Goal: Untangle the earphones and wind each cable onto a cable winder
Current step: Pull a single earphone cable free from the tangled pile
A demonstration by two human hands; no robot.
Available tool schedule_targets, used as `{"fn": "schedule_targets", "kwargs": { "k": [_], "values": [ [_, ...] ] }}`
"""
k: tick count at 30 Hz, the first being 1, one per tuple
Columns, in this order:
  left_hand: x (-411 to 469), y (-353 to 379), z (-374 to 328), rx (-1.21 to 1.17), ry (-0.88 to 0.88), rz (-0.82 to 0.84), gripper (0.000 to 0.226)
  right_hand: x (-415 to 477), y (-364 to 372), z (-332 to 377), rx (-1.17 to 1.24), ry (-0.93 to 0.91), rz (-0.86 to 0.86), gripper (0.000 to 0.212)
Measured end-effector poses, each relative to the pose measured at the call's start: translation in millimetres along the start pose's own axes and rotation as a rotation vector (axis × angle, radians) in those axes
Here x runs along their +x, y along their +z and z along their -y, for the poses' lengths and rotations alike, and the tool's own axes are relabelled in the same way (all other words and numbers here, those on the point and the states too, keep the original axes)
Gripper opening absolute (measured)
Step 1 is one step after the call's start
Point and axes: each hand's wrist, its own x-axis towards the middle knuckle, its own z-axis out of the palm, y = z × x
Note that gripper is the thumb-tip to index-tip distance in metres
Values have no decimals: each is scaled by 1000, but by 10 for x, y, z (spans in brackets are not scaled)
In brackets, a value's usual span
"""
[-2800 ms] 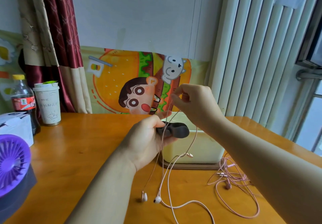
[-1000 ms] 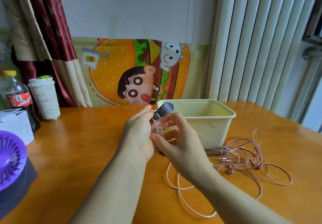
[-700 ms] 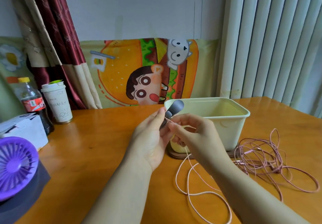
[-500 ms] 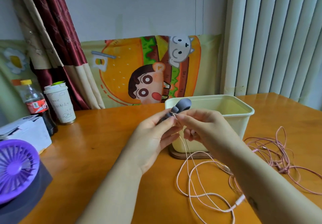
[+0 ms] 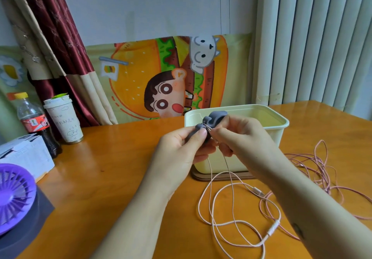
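Observation:
My left hand grips a dark grey cable winder in front of the cream tub, thumb pressed on its lower end. My right hand pinches the pale pink earphone cable right at the winder's slot. From there the cable hangs down and lies in loose loops on the wooden table, with its inline remote near my right forearm. A second, darker pink earphone cable lies tangled on the table to the right. The earbuds are hidden behind my fingers.
A cream plastic tub stands on a brown mat behind my hands. At the left are a purple fan, a white box, a paper cup and a cola bottle. Curtains and vertical blinds back the table.
Both hands came down from a raised stretch of cable and met at the winder. My right hand moved in to the winder's slot, and more of the pale cable now lies looped on the table.

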Motion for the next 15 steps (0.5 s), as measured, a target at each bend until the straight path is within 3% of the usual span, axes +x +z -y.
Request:
{"fn": "schedule_targets", "kwargs": {
  "k": [8, 11, 15],
  "values": [
    [-27, 53, -26, 98, 57, -13, 20, -22, -63, 31, -122, -145, 3, 17],
    [-19, 37, -39, 145, 84, -25, 24, -25, -90, 49, -85, -128, 61, 14],
    [-5, 24, -47, 24, 19, -35, 26, -27, -120, 68, -87, -51, 146, 14]
  ]
}}
